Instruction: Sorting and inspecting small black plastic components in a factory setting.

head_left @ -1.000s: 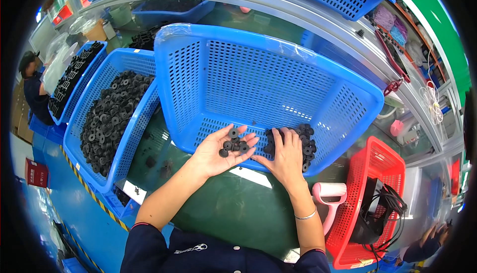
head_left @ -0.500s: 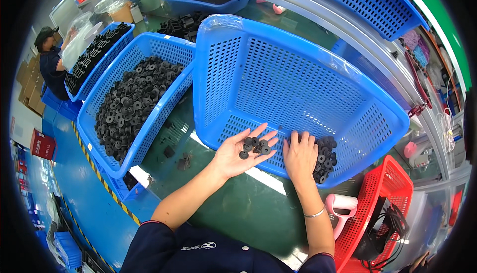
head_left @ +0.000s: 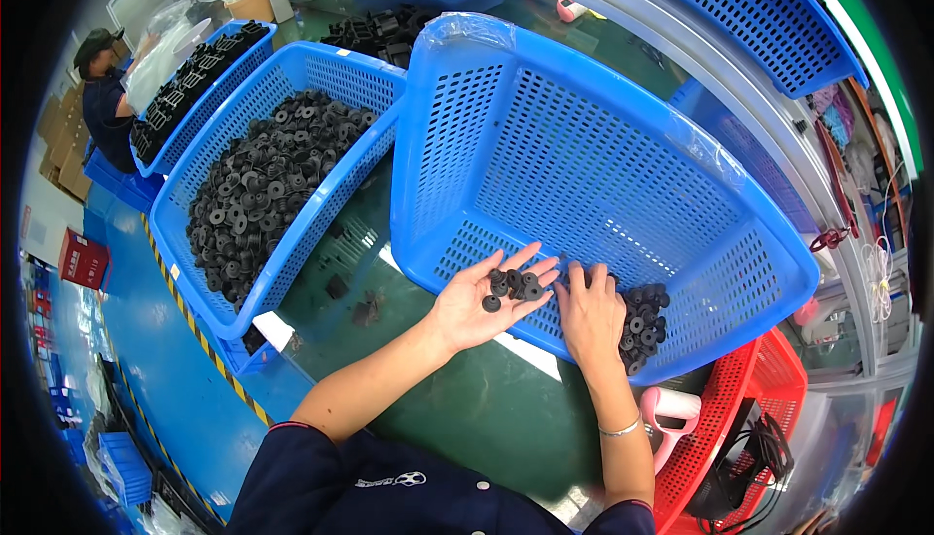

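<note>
Supported on the upturned palm of the left hand, fingers spread: several black flanged parts, above the blue basket's near edge. Fingers of the right hand curled downward, grip indeterminable; just beside, at the basket's near right corner: similar parts, piled. Hands side by side.

Printed in pale characters and digits on the side of the red box at far left: small and bent by the lens. Printed in white on the chest of the navy shirt at the lower edge: a ball-shaped emblem, with a short line of lettering just to its left, too blurred to read. Stuck on the left blue basket: small pale labels, too small to read. Laid diagonally along the blue floor: yellow-and-black striped marking tape.
</note>
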A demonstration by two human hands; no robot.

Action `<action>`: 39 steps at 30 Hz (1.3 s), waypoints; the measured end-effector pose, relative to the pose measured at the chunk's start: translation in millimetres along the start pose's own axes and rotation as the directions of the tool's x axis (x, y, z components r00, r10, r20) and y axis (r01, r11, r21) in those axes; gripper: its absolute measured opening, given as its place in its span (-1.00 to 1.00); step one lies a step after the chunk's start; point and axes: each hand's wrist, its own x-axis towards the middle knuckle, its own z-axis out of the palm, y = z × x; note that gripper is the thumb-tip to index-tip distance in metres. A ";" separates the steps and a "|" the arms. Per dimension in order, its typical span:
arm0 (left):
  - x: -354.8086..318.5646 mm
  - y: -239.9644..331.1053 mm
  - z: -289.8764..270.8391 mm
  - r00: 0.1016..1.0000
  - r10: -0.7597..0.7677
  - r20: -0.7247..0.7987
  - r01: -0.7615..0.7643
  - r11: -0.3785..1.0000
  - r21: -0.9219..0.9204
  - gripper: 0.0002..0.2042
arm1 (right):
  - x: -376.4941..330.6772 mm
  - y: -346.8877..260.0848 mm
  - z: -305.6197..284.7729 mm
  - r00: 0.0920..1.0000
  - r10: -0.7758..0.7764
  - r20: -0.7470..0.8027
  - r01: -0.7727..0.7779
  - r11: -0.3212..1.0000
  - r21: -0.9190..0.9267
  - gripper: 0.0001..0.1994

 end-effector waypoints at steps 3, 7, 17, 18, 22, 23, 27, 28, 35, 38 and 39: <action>-0.4 -1.0 0.7 1.000 0.017 0.010 -0.017 1.000 0.022 -0.52 | 3.7 7.0 8.6 0.995 -0.091 0.029 0.091 0.996 0.003 -0.79; 1.6 -1.4 -2.5 1.000 0.016 0.023 -0.017 0.999 0.038 -0.51 | 7.8 16.1 11.2 0.993 -0.120 -0.014 0.120 0.986 0.111 -0.86; -2.5 -10.0 -6.3 0.996 -0.090 -0.025 0.093 0.981 0.171 -0.48 | 34.8 0.9 8.9 0.897 0.370 -0.241 -0.071 0.659 0.749 -0.91; -2.9 -11.8 -4.7 0.992 -0.114 -0.047 0.121 0.979 0.167 -0.47 | 37.2 -4.6 8.2 0.881 0.440 -0.176 -0.104 0.542 0.834 -0.90; -5.1 -14.9 6.8 0.986 -0.114 -0.124 0.132 0.981 0.144 -0.49 | 43.2 -19.2 4.0 0.809 0.566 0.155 -0.146 -0.062 0.987 -0.86; -5.0 -14.2 5.1 0.987 -0.116 -0.113 0.128 0.986 0.108 -0.49 | 43.7 -20.6 3.1 0.783 0.561 0.269 -0.148 -0.251 0.956 -0.87; -5.6 -10.5 -0.5 0.991 -0.123 -0.054 0.124 0.992 0.026 -0.52 | 39.9 -16.8 4.3 0.776 0.364 0.516 -0.137 -0.701 0.700 -0.81; -5.7 -10.0 -0.8 0.991 -0.128 -0.035 0.129 0.991 0.021 -0.52 | 38.2 -11.8 6.7 0.778 0.292 0.556 -0.130 -0.791 0.597 -0.78; -8.1 -9.3 1.5 0.993 -0.118 -0.024 0.117 0.993 -0.031 -0.51 | 31.6 -7.9 0.2 0.821 0.077 0.566 -0.026 -0.985 0.173 -0.64; -8.3 -9.8 2.4 0.992 -0.119 0.029 0.118 0.992 0.042 -0.49 | 30.0 -9.7 -4.4 0.828 0.080 0.556 0.048 -0.996 0.072 -0.61; -8.2 -9.6 2.4 0.992 -0.123 0.035 0.120 0.990 0.080 -0.49 | 30.3 -10.7 -6.2 0.825 0.094 0.558 0.064 -0.995 0.073 -0.61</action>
